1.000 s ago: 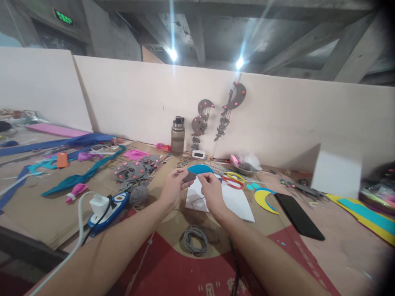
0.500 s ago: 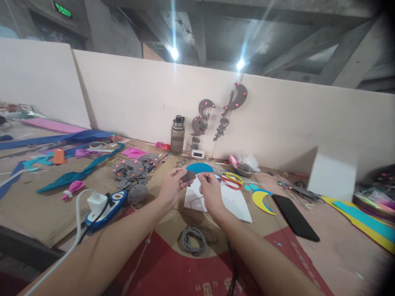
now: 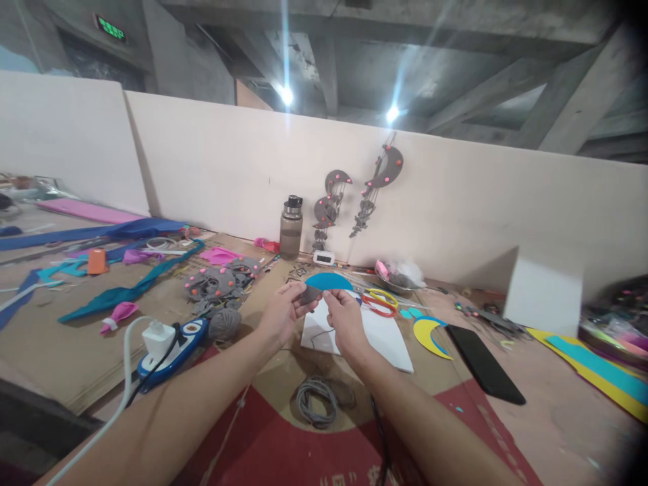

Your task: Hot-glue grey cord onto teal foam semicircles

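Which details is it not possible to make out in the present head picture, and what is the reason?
All in the head view:
- Grey piece: its left end is hidden by the left hand.
- Right hand: what its fingertips hold, if anything, is too small to tell.
- White device: display too small to read.
- Lettering: cut off by the bottom edge.

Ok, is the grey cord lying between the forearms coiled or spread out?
Coiled: the grey cord lies mostly in overlapping loops, forming a rough ring on the printed cardboard.
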Demonstrator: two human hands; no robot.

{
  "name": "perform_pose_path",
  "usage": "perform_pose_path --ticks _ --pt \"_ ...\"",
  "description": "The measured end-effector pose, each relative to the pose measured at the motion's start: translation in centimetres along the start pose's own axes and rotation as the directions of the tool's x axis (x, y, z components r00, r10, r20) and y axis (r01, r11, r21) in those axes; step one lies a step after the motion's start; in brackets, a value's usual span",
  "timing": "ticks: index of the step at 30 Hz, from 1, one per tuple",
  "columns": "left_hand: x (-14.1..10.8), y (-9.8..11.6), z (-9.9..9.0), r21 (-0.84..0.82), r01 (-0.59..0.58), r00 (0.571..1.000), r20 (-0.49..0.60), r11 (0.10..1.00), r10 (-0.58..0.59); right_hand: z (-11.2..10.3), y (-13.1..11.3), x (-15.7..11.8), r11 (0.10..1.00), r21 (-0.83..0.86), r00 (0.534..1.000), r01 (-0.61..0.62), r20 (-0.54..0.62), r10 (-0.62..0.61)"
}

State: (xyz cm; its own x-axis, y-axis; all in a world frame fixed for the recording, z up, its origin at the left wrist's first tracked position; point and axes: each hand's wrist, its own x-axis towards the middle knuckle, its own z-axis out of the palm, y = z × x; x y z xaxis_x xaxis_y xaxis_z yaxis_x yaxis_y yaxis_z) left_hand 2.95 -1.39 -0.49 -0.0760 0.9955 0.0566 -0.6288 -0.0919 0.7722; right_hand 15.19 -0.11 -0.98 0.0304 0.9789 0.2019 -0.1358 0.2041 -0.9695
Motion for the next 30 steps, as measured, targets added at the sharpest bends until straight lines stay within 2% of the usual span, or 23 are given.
perform_pose_path --ticks 3,9,18,24,27,30 --pt "-0.02 0.06 0.01 -0.001 0.009 0.999 0.032 1.000 -0.009 -0.04 -0.27 -0.02 0.995 0.071 0.997 -0.073 0.015 0.072" --pt "-0.44 0.60 0.38 0.006 -0.012 0.997 0.074 1.000 0.012 -0.08 -0.34 0.03 0.988 0.110 0.994 -0.105 -0.007 0.107" --pt "-0.40 0.66 0.34 0.033 -0.030 0.999 0.042 0.999 0.029 0.15 -0.33 -0.25 0.991 0.102 0.996 -0.087 0.016 0.086" --pt "-0.10 0.71 0.26 0.011 0.053 0.998 0.038 0.999 -0.053 0.18 -0.57 -0.29 0.990 0.123 0.997 -0.064 0.046 0.059" --pt "0.14 0.75 0.14 0.003 0.095 0.995 0.039 0.995 -0.095 0.14 -0.74 -0.38 0.995 0.099 0.998 -0.024 0.064 0.018" --pt "0.16 0.50 0.13 0.017 0.072 0.996 0.049 0.997 -0.073 0.18 -0.94 -0.62 0.999 0.022 0.998 0.036 0.055 -0.037"
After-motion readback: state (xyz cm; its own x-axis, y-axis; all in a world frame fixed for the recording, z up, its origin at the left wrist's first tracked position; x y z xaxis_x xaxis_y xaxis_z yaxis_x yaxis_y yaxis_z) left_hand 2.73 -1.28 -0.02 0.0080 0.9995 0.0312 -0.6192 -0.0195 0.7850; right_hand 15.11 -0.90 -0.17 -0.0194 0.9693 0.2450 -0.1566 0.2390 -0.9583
